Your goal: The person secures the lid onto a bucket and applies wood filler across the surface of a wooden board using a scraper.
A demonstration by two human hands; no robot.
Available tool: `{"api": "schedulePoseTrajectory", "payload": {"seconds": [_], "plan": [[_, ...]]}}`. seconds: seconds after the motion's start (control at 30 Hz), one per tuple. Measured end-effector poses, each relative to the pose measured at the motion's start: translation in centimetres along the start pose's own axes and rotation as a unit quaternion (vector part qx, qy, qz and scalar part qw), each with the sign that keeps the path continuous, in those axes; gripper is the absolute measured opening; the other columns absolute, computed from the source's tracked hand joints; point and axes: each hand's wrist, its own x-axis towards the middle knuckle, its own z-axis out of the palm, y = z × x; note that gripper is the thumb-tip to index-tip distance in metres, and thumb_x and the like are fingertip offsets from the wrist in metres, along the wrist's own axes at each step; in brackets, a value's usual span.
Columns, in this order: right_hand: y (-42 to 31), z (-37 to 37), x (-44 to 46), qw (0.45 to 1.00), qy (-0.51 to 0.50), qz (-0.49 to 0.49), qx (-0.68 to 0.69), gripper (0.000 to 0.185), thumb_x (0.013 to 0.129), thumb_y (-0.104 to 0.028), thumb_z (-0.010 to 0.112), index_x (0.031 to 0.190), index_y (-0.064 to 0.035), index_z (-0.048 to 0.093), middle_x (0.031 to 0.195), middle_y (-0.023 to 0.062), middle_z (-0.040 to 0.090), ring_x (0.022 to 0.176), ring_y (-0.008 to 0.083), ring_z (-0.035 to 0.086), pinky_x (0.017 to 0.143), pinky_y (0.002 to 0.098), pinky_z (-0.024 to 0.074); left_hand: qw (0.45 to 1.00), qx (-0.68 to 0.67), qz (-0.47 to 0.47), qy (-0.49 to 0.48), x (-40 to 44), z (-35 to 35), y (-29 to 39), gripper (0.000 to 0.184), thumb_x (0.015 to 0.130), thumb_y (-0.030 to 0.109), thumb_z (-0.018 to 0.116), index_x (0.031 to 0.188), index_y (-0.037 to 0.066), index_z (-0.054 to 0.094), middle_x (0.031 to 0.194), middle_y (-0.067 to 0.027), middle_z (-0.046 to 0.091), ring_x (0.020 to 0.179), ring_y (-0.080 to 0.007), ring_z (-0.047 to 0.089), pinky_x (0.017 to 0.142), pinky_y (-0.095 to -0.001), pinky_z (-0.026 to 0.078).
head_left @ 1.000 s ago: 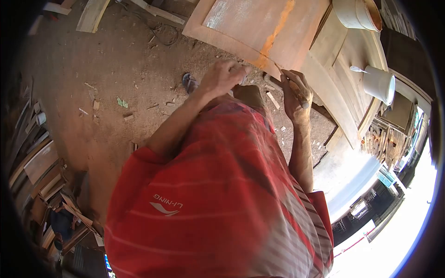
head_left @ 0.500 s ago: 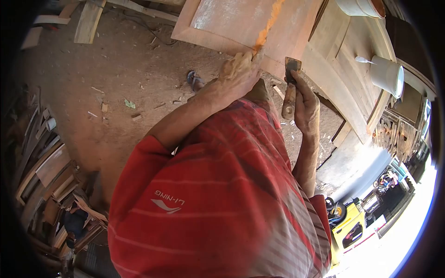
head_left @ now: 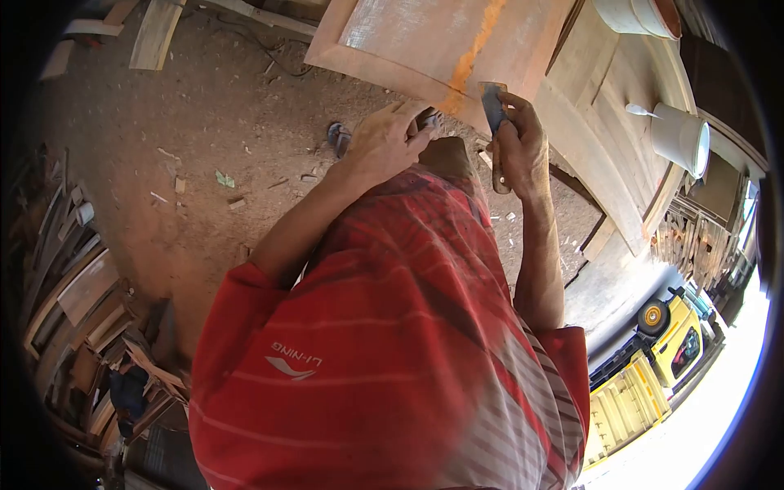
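Observation:
My right hand (head_left: 524, 147) grips a putty knife (head_left: 496, 110) with a grey blade and a worn handle. The blade is beside the lower edge of a wooden panel (head_left: 400, 69). An orange filler strip (head_left: 468, 65) runs down this panel to its near edge. My left hand (head_left: 388, 140) is off the panel, to the left of the strip's lower end, with its bent fingers and thumb apart and nothing visible between them.
A white bucket (head_left: 680, 139) with a white utensil (head_left: 641, 109) stands at right by curved wooden boards (head_left: 596, 147). Another bucket (head_left: 637, 15) is above. Wood scraps (head_left: 237, 202) litter the dirt floor. A person (head_left: 128, 392) is at lower left; a yellow truck (head_left: 641, 392) at lower right.
My left hand touched the strip's lower end half a second ago and has since drawn back toward me. The putty knife has shifted slightly left and up. More of the yellow truck shows.

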Motion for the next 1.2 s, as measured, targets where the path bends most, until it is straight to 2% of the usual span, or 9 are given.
{"api": "schedulePoseTrajectory", "payload": {"seconds": [0.1, 0.17, 0.27, 0.33, 0.43, 0.67, 0.93, 1.07, 1.2], "plan": [[0.6, 0.6, 1.3, 0.999, -0.026, -0.022, -0.04, 0.044, 0.097, -0.018, 0.067, 0.137, -0.0007, 0.059, 0.097, 0.0147, 0.07, 0.071, 0.0166, 0.067, 0.067, 0.0344, 0.0552, 0.993, -0.092, -0.061, 0.034, -1.8, -0.2, -3.4, 0.042, 0.097, 0.028, 0.07, 0.132, 0.007, 0.065, 0.088, -0.0126, 0.07, 0.08, -0.0282, 0.069, 0.075, -0.0413, 0.056], [0.8, 1.0, 1.8, 0.996, -0.045, -0.029, -0.072, 0.047, 0.097, -0.021, 0.07, 0.139, -0.001, 0.059, 0.1, 0.0157, 0.071, 0.071, 0.0173, 0.068, 0.069, 0.0358, 0.0565, 0.976, -0.131, -0.173, 0.021, -2.6, -0.7, -4.8, 0.047, 0.096, 0.035, 0.071, 0.129, 0.003, 0.066, 0.099, -0.0213, 0.073, 0.096, -0.0354, 0.071, 0.087, -0.0428, 0.056], [2.2, 1.3, 2.2, 0.986, -0.039, -0.08, -0.138, 0.045, 0.099, -0.023, 0.07, 0.14, -0.0051, 0.063, 0.096, 0.0129, 0.071, 0.08, 0.0186, 0.069, 0.073, 0.0379, 0.0567, 0.956, -0.163, -0.236, 0.061, -3.4, 0.1, -7.6, 0.047, 0.096, 0.037, 0.071, 0.127, 0.002, 0.067, 0.105, -0.02, 0.073, 0.091, -0.0339, 0.071, 0.087, -0.0421, 0.056], [2.8, 1.5, 2.0, 0.933, -0.002, -0.19, -0.306, 0.044, 0.1, -0.022, 0.068, 0.141, -0.0079, 0.063, 0.098, 0.0207, 0.071, 0.086, 0.0305, 0.072, 0.077, 0.0429, 0.0568, 0.944, -0.197, -0.248, 0.094, -3.2, 0.3, -8.9, 0.052, 0.096, 0.039, 0.072, 0.131, 0.001, 0.064, 0.103, -0.0184, 0.073, 0.089, -0.0302, 0.07, 0.084, -0.04, 0.056], [2.7, 2.0, 0.6, 0.902, 0.007, -0.138, -0.41, 0.043, 0.101, -0.02, 0.065, 0.142, -0.0095, 0.062, 0.098, 0.0256, 0.069, 0.089, 0.0397, 0.071, 0.079, 0.0456, 0.0559, 0.898, -0.308, -0.281, 0.144, -2.7, -0.4, -8.7, 0.063, 0.097, 0.044, 0.072, 0.139, -0.001, 0.056, 0.1, -0.0147, 0.071, 0.087, -0.022, 0.069, 0.078, -0.0349, 0.057], [1.7, 3.4, 0.8, 0.917, 0.015, -0.16, -0.364, 0.04, 0.102, -0.02, 0.063, 0.141, -0.0099, 0.063, 0.096, 0.0257, 0.068, 0.087, 0.0426, 0.069, 0.079, 0.0504, 0.0557, 0.798, -0.477, -0.311, 0.197, 0.9, -2.5, -8.5, 0.061, 0.103, 0.047, 0.064, 0.141, 0.001, 0.051, 0.108, -0.0098, 0.068, 0.091, -0.0149, 0.068, 0.076, -0.0306, 0.059], [-0.1, 2.0, 2.3, 0.914, 0.015, -0.155, -0.374, 0.041, 0.103, -0.021, 0.059, 0.142, -0.0102, 0.056, 0.099, 0.0267, 0.068, 0.093, 0.0453, 0.069, 0.08, 0.0547, 0.0562, 0.822, -0.46, -0.288, 0.176, 1.6, -2.1, -9.1, 0.054, 0.104, 0.048, 0.062, 0.135, 0.004, 0.053, 0.104, -0.0078, 0.069, 0.089, -0.0133, 0.068, 0.077, -0.0301, 0.059], [-1.9, -0.5, 2.6, 0.863, -0.117, -0.12, -0.476, 0.042, 0.103, -0.023, 0.058, 0.144, -0.0166, 0.054, 0.097, 0.0232, 0.067, 0.093, 0.0447, 0.069, 0.08, 0.0544, 0.0559, 0.831, -0.444, -0.286, 0.172, 1.4, -2.7, -9.0, 0.051, 0.105, 0.047, 0.062, 0.134, 0.006, 0.054, 0.098, -0.005, 0.071, 0.085, -0.0122, 0.068, 0.074, -0.0294, 0.059], [-0.4, 0.4, 2.0, 0.906, -0.076, -0.199, -0.366, 0.044, 0.103, -0.022, 0.061, 0.145, -0.0166, 0.054, 0.096, 0.0225, 0.066, 0.089, 0.0439, 0.069, 0.076, 0.0522, 0.0562, 0.823, -0.439, -0.316, 0.172, 1.6, -2.4, -9.1, 0.053, 0.104, 0.047, 0.062, 0.134, 0.005, 0.054, 0.1, -0.006, 0.071, 0.087, -0.0124, 0.068, 0.075, -0.0291, 0.059]]}}
